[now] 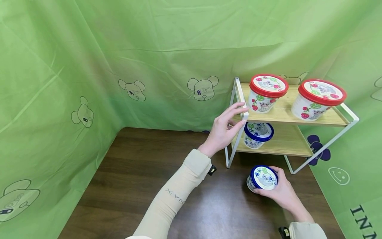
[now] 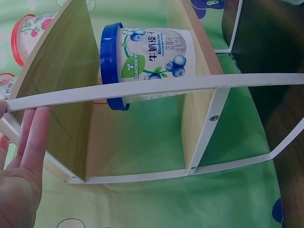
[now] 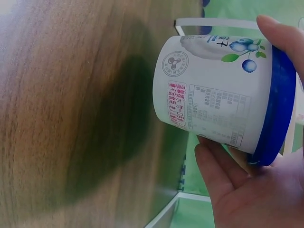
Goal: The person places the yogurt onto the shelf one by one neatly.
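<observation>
My right hand (image 1: 285,194) holds a white tub with a blue lid and blueberry print (image 1: 264,177) by its sides, thumb and fingers around the lid edge. In the right wrist view this tub (image 3: 213,90) is above the brown tabletop, with a shadow beneath it. My left hand (image 1: 222,131) grips the front left corner of a two-tier shelf rack (image 1: 245,114), thumb on one side of the white frame and fingers on the other. Another blueberry tub (image 2: 156,61) stands on the lower tier, near its left end.
Two red-lidded tubs with berry print, a left one (image 1: 262,103) and a right one (image 1: 310,106), stand on the upper tier. Green printed cloth (image 1: 167,66) hangs behind and at both sides. Dark wood tabletop (image 1: 134,186) extends left of the rack.
</observation>
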The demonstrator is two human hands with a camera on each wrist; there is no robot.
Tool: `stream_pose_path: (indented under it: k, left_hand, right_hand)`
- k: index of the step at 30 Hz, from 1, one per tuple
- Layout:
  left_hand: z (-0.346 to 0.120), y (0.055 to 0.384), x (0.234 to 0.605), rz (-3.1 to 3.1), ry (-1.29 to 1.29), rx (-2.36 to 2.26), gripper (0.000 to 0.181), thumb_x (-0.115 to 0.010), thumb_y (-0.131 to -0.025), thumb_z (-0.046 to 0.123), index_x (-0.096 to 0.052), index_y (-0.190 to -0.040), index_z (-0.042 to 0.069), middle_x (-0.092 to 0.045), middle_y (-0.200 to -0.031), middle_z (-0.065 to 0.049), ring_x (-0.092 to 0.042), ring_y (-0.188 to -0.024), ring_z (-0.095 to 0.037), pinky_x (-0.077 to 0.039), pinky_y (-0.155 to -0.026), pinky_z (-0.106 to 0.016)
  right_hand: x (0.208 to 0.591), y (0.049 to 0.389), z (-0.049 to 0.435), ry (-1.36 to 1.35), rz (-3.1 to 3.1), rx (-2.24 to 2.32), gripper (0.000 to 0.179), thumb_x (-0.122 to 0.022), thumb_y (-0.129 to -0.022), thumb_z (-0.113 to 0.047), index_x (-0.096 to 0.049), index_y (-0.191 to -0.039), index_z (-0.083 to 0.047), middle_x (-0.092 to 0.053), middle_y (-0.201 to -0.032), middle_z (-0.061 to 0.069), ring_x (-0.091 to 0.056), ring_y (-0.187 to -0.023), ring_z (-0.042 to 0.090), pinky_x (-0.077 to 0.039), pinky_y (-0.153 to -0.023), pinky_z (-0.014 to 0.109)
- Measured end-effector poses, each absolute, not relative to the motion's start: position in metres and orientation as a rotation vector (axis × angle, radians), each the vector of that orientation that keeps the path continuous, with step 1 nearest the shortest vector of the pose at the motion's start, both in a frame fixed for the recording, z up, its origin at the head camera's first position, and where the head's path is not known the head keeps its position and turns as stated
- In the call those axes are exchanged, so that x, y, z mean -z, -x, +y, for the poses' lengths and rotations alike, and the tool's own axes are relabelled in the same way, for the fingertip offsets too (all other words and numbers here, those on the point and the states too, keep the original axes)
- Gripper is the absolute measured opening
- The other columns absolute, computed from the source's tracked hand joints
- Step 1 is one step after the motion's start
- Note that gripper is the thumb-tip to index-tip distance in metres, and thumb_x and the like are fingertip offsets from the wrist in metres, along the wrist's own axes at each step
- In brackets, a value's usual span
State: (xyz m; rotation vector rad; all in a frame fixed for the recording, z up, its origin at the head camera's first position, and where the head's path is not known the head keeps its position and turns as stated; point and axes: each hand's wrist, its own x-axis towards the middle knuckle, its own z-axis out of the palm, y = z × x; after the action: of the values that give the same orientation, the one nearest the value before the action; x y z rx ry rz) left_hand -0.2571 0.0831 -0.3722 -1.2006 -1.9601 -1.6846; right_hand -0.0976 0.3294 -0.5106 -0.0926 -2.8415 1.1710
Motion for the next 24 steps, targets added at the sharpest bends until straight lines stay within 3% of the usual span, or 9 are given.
stream_pose_path:
  k: [6,14,24]
  left_hand:
    - [0.083,0.257,0.373,-1.951,1.204,1.685,0.038,-0.063,-0.102,0.006,-0.060,-0.139,0.009,-0.043,-0.154,0.007,-0.062,-0.072,-0.004,-0.056,-0.066,-0.022]
    - [0.084,0.258,0.375,-1.962,1.198,1.691,0.039,-0.063,-0.101,0.006,-0.060,-0.140,0.010,-0.042,-0.155,0.009,-0.064,-0.073,-0.005,-0.057,-0.067,-0.022]
    - [0.085,0.258,0.375,-1.961,1.193,1.702,0.039,-0.063,-0.102,0.006,-0.060,-0.140,0.011,-0.043,-0.154,0.008,-0.065,-0.073,-0.008,-0.057,-0.066,-0.022]
  right_hand:
    - [0.511,0.098,0.334,0.080,-2.803,-1.182,0.107,-0.098,-0.065,-0.033,-0.033,-0.142,0.004,-0.054,-0.128,0.026,-0.054,-0.112,0.039,-0.045,-0.084,0.045]
    - [0.511,0.098,0.339,0.069,-2.787,-1.217,0.105,-0.098,-0.067,-0.029,-0.033,-0.144,0.003,-0.053,-0.130,0.025,-0.053,-0.114,0.039,-0.044,-0.086,0.047]
    - [0.508,0.098,0.344,0.099,-2.735,-1.224,0.109,-0.097,-0.068,-0.021,-0.027,-0.149,0.002,-0.049,-0.134,0.027,-0.049,-0.117,0.040,-0.036,-0.084,0.023]
